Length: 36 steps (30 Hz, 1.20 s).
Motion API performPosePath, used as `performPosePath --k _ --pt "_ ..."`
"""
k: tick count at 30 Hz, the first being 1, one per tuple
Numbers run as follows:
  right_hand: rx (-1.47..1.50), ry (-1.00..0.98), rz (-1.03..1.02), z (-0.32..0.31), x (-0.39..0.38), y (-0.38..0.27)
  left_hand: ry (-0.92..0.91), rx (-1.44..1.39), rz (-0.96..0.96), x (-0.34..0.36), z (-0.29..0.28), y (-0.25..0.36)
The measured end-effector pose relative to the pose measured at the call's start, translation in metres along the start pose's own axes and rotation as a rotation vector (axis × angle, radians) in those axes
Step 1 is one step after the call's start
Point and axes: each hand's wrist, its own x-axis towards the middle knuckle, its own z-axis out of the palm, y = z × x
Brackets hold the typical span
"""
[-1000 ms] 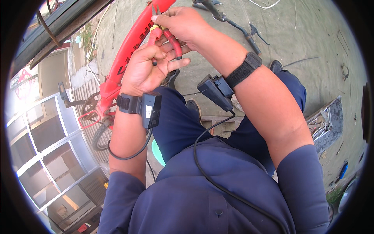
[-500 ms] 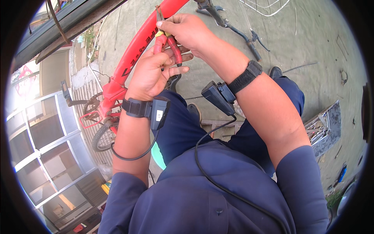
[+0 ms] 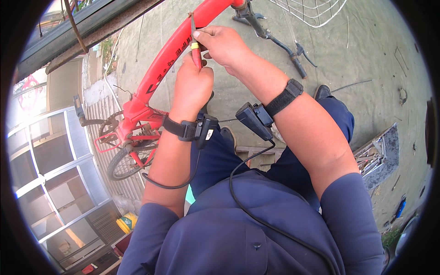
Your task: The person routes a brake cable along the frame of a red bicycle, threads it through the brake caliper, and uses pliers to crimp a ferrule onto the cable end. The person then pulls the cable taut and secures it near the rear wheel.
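My left hand is wrapped round the red handles of a pair of pliers with yellow near the pivot. The jaws point away from me, and a small brownish piece shows at their tip, too small to name. Beside the jaws, my right hand is closed, thumb and forefinger pinched together. Whatever lies between those fingertips is hidden. Just behind both hands runs the red frame of a bicycle with dark lettering. I cannot tell whether the plier tips touch it.
The bicycle's wheel and crank are at left, its handlebar and wire basket at the far side. A metal tray of tools lies on the floor at right. A dark rail crosses the upper left.
My left hand has turned and closed round the plier handles, its fingers open before. Both hands have shifted slightly nearer, and the pliers now stand more upright.
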Motion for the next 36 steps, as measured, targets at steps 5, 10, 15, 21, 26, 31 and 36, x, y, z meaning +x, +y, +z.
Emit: performPosePath --k 5,10,15,21,26,31,36 --pt "-0.036 0.009 -0.014 -0.002 0.009 0.010 0.061 0.115 0.064 -0.003 0.008 0.002" --pt "-0.279 0.099 -0.079 -0.002 0.020 0.014 0.109 0.071 0.117 0.001 0.023 -0.002" --pt "-0.525 0.188 -0.201 -0.009 0.011 0.008 0.135 -0.044 0.142 0.010 0.045 -0.013" --pt "-0.652 0.247 -0.272 -0.014 0.007 0.000 0.151 -0.317 0.192 0.021 0.071 -0.005" --pt "-0.705 0.250 -0.312 -0.021 0.009 -0.004 0.145 -0.339 0.167 0.029 0.080 0.005" --pt "-0.683 0.234 -0.316 -0.022 0.009 -0.003 0.106 -0.258 0.050 0.026 0.074 0.006" --pt "-0.670 0.226 -0.324 -0.021 0.007 -0.004 0.166 -0.192 0.018 0.020 0.073 0.006"
